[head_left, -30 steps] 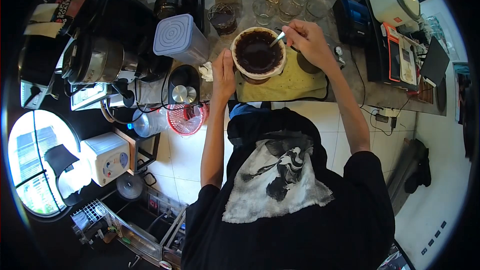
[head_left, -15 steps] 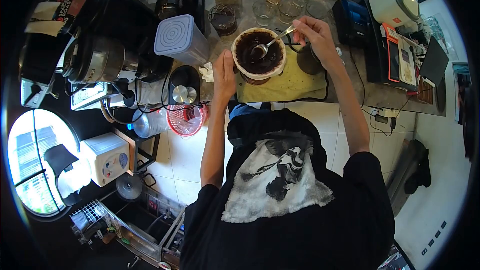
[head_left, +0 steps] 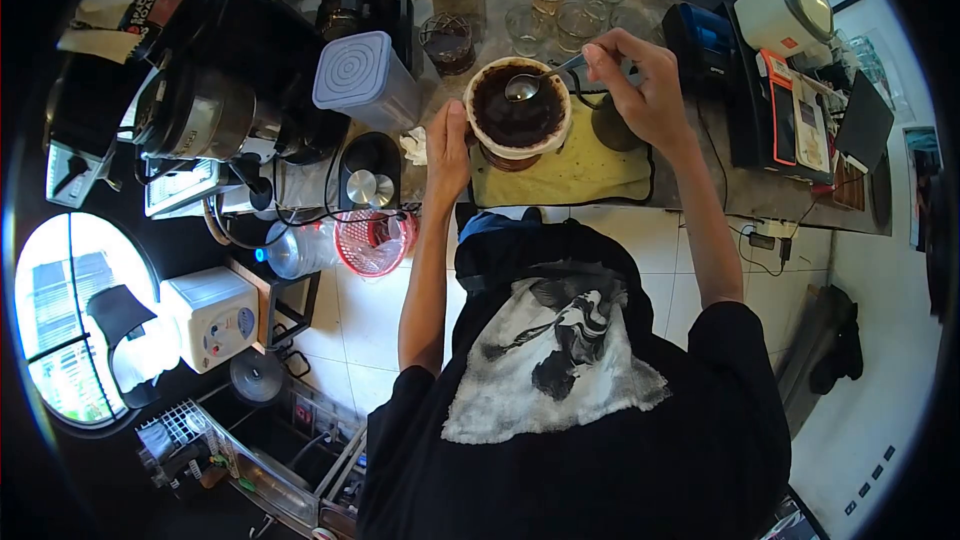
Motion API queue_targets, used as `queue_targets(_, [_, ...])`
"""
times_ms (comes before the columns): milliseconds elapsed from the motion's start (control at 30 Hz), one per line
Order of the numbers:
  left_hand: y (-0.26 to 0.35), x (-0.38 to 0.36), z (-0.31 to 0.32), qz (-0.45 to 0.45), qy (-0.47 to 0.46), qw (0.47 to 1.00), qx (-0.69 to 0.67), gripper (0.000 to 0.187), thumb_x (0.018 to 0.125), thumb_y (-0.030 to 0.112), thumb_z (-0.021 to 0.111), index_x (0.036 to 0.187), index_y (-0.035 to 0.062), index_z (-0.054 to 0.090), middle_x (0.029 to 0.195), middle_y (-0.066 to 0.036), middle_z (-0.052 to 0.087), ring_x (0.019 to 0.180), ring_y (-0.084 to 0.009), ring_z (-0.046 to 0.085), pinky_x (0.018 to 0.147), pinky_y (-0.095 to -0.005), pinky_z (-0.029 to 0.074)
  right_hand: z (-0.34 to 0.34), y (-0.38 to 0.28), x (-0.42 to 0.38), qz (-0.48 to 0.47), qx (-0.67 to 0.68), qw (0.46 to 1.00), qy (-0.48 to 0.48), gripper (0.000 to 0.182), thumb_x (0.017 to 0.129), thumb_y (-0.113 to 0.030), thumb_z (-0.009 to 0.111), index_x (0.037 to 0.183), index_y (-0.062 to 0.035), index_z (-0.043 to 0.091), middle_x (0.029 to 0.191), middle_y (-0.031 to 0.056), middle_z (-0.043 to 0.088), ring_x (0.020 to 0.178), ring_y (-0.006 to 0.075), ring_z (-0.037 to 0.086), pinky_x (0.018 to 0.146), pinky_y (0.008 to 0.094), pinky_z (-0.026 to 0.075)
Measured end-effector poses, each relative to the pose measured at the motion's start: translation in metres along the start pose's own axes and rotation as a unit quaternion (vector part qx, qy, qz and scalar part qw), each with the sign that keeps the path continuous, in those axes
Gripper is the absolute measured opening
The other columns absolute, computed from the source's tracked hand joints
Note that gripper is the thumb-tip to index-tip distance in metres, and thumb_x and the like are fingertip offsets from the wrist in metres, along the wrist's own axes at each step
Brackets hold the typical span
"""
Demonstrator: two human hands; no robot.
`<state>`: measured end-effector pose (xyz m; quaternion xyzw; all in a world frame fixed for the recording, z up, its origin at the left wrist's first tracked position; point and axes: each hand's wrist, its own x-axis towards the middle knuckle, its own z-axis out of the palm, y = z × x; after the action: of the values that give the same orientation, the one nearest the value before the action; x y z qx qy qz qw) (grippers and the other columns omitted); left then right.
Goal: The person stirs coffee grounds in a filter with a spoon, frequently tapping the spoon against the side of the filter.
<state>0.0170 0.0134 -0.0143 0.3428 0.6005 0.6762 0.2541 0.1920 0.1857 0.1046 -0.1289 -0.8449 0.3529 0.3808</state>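
A round, pale-rimmed bowl point(head_left: 518, 148) holding wet dark brown grounds stands at the near side of the counter, over a yellow-green cloth point(head_left: 590, 175). My left hand point(head_left: 447, 145) grips its left side, the thumb near the rim and the other fingers partly hidden. Between the thumb and fingers of my right hand point(head_left: 640, 85) is the handle of a metal spoon point(head_left: 523, 88). The spoon's head is over the upper part of the grounds. A dark round vessel point(head_left: 617, 125) sits on the cloth, partly behind my right hand.
Glass cups point(head_left: 577, 28) stand beyond the bowl. Left of it are a lidded plastic container point(head_left: 365, 80), a glass with dark contents point(head_left: 447, 43), crumpled tissue point(head_left: 414, 145) and a small scale point(head_left: 368, 175). Blue-black device point(head_left: 700, 45) and cables lie right. A red basket point(head_left: 375, 243) is below the counter edge.
The spoon's head has moved up from the middle of the grounds toward the bowl's far rim. My right hand has shifted slightly right and turned. My left hand stays at the bowl.
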Motion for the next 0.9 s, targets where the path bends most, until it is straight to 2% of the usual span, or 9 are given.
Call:
queue_targets(167, [0.011,0.000,0.002,-0.003,0.000,1.000,-0.019,0.042,0.109,0.035,0.038,0.085,0.0037,0.052,0.073,0.004,0.045,0.068,-0.0044,0.039,0.058,-0.0236,0.034,-0.004,-0.002,0.000,-0.016,-0.015,1.000,0.004,0.017,0.094,-0.017,0.066,0.088,-0.0003,0.067,0.069,0.0069,0.064,0.065,0.0172,0.059,0.064,0.0298,0.046])
queue_targets(267, [0.020,0.000,0.002,-0.007,0.006,1.000,-0.014,0.041,0.108,0.036,0.039,0.086,0.0039,0.052,0.076,0.004,0.048,0.071,-0.0038,0.044,0.061,-0.0223,0.039,-0.008,-0.003,0.001,-0.013,-0.032,0.999,-0.004,0.017,0.094,-0.017,0.066,0.089,-0.0005,0.067,0.069,0.0073,0.065,0.065,0.0169,0.061,0.064,0.0294,0.047])
queue_targets(367, [0.035,-0.002,0.004,-0.036,0.008,0.999,-0.039,0.040,0.108,0.037,0.039,0.092,0.0045,0.055,0.083,0.002,0.055,0.078,-0.0047,0.052,0.072,-0.0230,0.048,-0.012,-0.004,0.001,-0.018,-0.031,0.999,0.015,0.018,0.094,-0.017,0.066,0.089,-0.0004,0.068,0.068,0.0071,0.065,0.064,0.0157,0.061,0.063,0.0286,0.047])
queue_targets(533, [0.042,0.001,0.005,-0.023,0.013,0.999,-0.037,0.040,0.108,0.037,0.039,0.091,0.0046,0.055,0.081,0.003,0.054,0.075,-0.0043,0.051,0.069,-0.0219,0.047,-0.016,-0.015,0.004,-0.027,-0.028,0.999,0.035,0.017,0.094,-0.016,0.066,0.089,0.0006,0.068,0.067,0.0053,0.065,0.063,0.0107,0.059,0.062,0.0255,0.046])
queue_targets(567, [0.045,0.003,0.006,-0.015,0.001,0.999,-0.042,0.040,0.108,0.037,0.039,0.090,0.0046,0.055,0.079,0.004,0.052,0.072,-0.0037,0.048,0.066,-0.0214,0.044,-0.017,-0.015,0.005,-0.029,-0.026,0.999,0.029,0.017,0.094,-0.016,0.066,0.089,0.0006,0.068,0.067,0.0053,0.065,0.063,0.0107,0.059,0.062,0.0255,0.046])
queue_targets(633, [0.051,0.001,0.008,-0.004,-0.003,0.999,-0.049,0.039,0.108,0.034,0.040,0.089,0.0045,0.055,0.073,0.006,0.046,0.067,-0.0027,0.040,0.058,-0.0209,0.035,-0.021,-0.013,0.007,-0.051,0.001,0.999,0.013,0.015,0.100,-0.011,0.059,0.095,0.0022,0.066,0.076,0.0009,0.063,0.069,0.0043,0.054,0.063,0.0195,0.042])
queue_targets(733, [0.066,-0.001,0.014,0.008,0.014,0.999,-0.034,0.038,0.108,0.034,0.040,0.088,0.0047,0.054,0.073,0.006,0.046,0.067,-0.0032,0.040,0.059,-0.0209,0.036,-0.024,-0.020,0.009,0.017,0.065,0.997,0.035,0.015,0.100,-0.012,0.060,0.096,0.0009,0.067,0.078,0.0001,0.063,0.069,0.0030,0.052,0.062,0.0181,0.040])
queue_targets(767, [0.063,0.001,0.009,0.022,-0.008,0.999,-0.032,0.039,0.108,0.035,0.041,0.090,0.0029,0.055,0.074,0.005,0.048,0.068,-0.0042,0.042,0.060,-0.0211,0.039,-0.027,-0.021,0.010,0.033,0.068,0.997,0.033,0.014,0.100,-0.012,0.061,0.097,0.0003,0.068,0.078,0.0004,0.063,0.068,0.0026,0.051,0.061,0.0176,0.039])
queue_targets(900, [0.058,0.003,0.008,0.015,0.018,0.999,-0.026,0.041,0.106,0.036,0.044,0.095,-0.0008,0.059,0.075,0.002,0.052,0.067,-0.0060,0.046,0.060,-0.0238,0.042,-0.030,-0.018,0.018,-0.030,0.071,0.997,0.022,0.016,0.100,-0.012,0.060,0.097,0.0019,0.068,0.078,0.0013,0.063,0.067,0.0034,0.051,0.061,0.0178,0.039])
